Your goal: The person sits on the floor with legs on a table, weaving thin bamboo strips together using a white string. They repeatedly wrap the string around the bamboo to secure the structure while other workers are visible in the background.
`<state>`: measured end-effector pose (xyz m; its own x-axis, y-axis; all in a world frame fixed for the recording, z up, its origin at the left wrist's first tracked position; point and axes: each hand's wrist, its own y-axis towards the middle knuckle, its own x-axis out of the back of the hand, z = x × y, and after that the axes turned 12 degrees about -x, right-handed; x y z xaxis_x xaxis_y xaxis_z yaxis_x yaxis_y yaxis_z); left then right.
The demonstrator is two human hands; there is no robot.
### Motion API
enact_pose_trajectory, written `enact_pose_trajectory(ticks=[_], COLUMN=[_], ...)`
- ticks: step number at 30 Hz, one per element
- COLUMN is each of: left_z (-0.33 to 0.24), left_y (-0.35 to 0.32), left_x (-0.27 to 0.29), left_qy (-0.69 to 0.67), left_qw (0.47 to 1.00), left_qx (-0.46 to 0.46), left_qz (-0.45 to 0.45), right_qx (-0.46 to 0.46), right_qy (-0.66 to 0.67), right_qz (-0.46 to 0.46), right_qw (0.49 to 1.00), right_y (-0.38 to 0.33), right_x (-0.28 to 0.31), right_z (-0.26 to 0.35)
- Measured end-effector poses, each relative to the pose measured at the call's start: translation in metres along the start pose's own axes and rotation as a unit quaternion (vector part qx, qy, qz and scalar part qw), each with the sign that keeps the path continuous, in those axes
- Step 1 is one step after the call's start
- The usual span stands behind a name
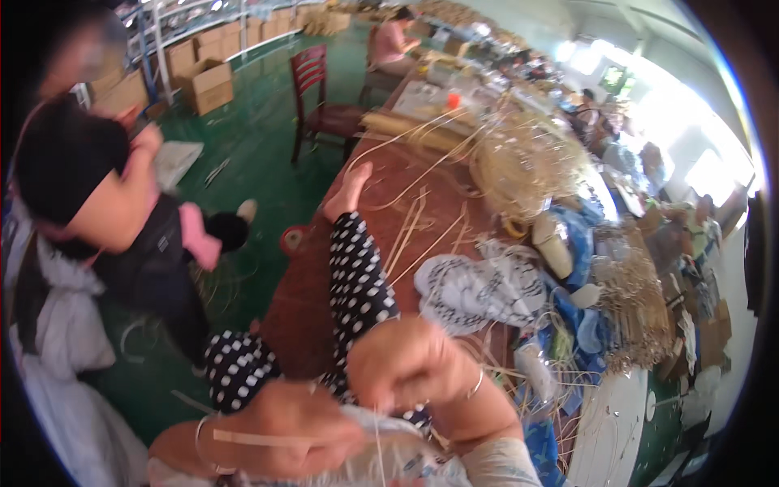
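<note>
Head view: our left hand [280, 434] pinches a flat straw strip [260, 439]; our right hand [406, 363] is clenched on thin straw strands [378, 442]. Beyond them, a polka-dot sleeved arm [357, 276] crosses the brown table [304, 308]; black-and-white cloth [479, 288] lies right.

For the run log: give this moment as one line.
left hand: holds flat pale strip | right hand: pinches thin pale strands | ahead: long brown wooden table, polka-dot sleeved arm

daylight glare upper right | motion blur throughout | fisheye bending, dark rim | soft focus
</note>
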<state>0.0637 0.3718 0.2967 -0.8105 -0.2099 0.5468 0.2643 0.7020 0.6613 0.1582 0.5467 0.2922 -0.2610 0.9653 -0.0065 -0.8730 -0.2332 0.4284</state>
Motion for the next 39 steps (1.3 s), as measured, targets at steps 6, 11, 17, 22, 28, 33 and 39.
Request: enact_pose_trajectory(ticks=[6, 11, 17, 22, 28, 33, 39], left_z=[0.001, 0.001, -0.002, -0.004, -0.004, -0.01, -0.008], left_y=[0.005, 0.001, 0.0, 0.003, -0.006, -0.01, -0.015], left_x=[0.003, 0.005, 0.016, 0.011, 0.003, 0.005, 0.008], left_qy=[0.061, 0.031, 0.131, 0.208, 0.245, 0.178, -0.07], left_qw=[0.979, 0.982, 0.975, 0.963, 0.956, 0.973, 0.978], left_qx=[0.111, 0.117, 0.063, 0.034, 0.042, 0.084, 0.124], left_qz=[-0.16, -0.148, -0.168, -0.168, -0.154, -0.117, -0.152], right_qx=[-0.188, -0.215, -0.057, -0.122, -0.023, -0.067, 0.096], right_qy=[0.222, 0.282, 0.059, -0.225, -0.208, -0.18, -0.006], right_qz=[-0.05, -0.051, -0.469, -0.292, -0.263, -0.235, -0.364], right_qw=[0.955, 0.934, 0.879, 0.922, 0.942, 0.953, 0.926], right_y=[-0.002, -0.003, -0.026, -0.01, -0.011, -0.015, -0.032], right_x=[-0.01, -0.014, -0.02, -0.061, -0.06, -0.069, -0.035], right_z=[-0.043, -0.047, -0.037, -0.007, -0.011, 0.002, 0.004])
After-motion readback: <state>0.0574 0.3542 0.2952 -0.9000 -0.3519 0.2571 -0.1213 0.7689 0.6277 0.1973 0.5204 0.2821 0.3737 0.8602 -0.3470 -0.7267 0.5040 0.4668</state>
